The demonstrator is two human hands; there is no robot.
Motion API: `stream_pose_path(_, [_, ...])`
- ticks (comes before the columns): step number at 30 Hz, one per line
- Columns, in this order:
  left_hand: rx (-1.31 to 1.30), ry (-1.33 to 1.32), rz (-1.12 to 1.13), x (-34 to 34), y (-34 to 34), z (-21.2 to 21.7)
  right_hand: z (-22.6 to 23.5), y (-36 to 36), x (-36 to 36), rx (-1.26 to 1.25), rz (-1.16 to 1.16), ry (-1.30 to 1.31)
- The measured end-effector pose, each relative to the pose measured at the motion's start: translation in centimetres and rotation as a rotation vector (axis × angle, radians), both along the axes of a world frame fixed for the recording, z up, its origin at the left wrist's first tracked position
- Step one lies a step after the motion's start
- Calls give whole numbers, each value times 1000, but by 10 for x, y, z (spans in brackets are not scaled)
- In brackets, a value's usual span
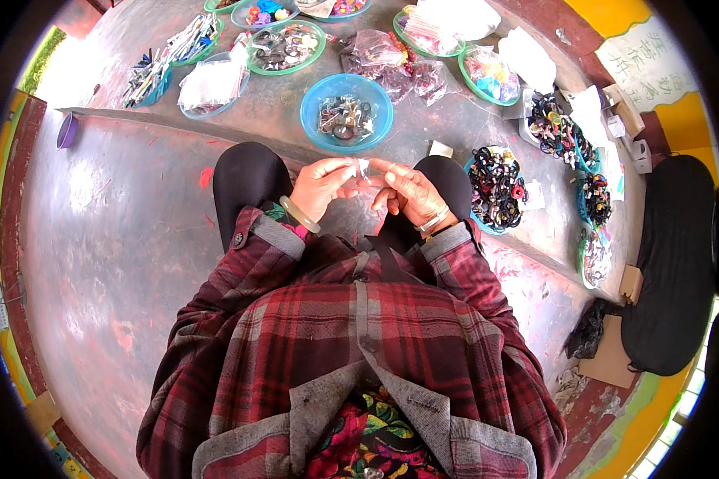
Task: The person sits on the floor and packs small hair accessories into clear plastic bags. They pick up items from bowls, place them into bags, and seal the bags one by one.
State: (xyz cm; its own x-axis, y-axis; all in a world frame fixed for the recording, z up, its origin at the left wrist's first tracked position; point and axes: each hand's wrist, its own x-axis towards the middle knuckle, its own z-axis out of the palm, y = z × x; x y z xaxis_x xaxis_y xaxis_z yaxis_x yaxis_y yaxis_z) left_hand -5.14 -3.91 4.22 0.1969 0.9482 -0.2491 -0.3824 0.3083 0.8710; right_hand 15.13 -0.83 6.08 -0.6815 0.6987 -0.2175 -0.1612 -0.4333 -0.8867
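Note:
My left hand [321, 188], with a pale bangle at its wrist, pinches one side of a small clear plastic bag [363, 171] between thumb and fingertips. On the other side my right hand [411, 193] is closed on the bag too, its fingers curled and a thin bracelet at the wrist. The bag hangs above the gap between my knees. Whether anything lies inside it is too small to tell. Just beyond my hands stands a blue basin [312, 120] holding small packets and round dark pieces.
A raised ledge [268, 126] carries several basins. To my right, a blue basin [487, 226] is heaped with dark hair ties [497, 188]. Pens [190, 38] fill baskets at the far left. A purple bowl [68, 132] sits left; a long black cushion [669, 263] lies far right.

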Motion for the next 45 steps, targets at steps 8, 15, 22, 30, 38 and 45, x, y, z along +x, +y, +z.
stream_pose_path(8, [37,35,1,1,0,-10,2,1,-1,-1,50,9])
stream_pose_path(15, [58,78,15,4,-1,0,3,1,-1,-2,76,-24])
stream_pose_path(22, [43,147,-16,1,-2,-5,0,0,-3,-12,69,-1])
stream_pose_path(30, [-25,-27,55,2,-1,-5,3,-1,-6,9,3,-15])
stream_pose_path(38, [-144,-73,119,-3,2,-5,-23,0,-5,45,-306,-76])
stream_pose_path(45, [84,325,287,3,3,-5,-28,-3,-9,1044,-457,-644])
